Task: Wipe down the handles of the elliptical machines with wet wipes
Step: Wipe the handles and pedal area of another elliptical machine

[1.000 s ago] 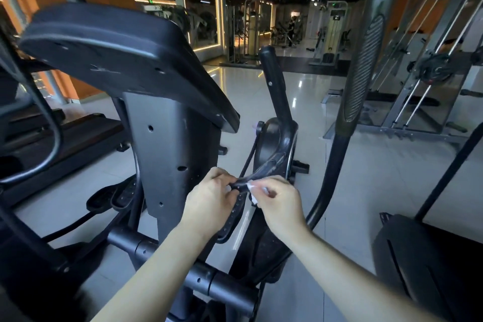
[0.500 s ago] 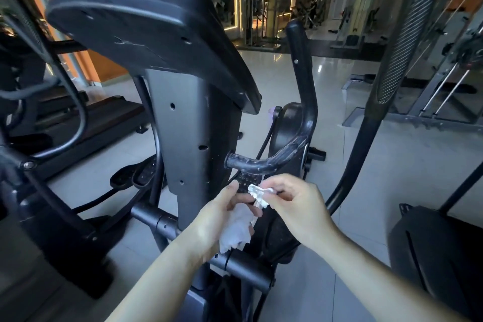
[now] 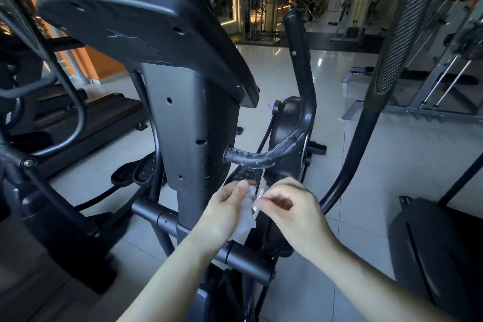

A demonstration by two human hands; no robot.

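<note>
— Where the hands meet, what's hard to see?
— The wipe: the left hand holds it, part hidden; the right hand pinches its blurred top edge.
— And the handle?
— Just above both hands, untouched, streaked. No writing can be read.
</note>
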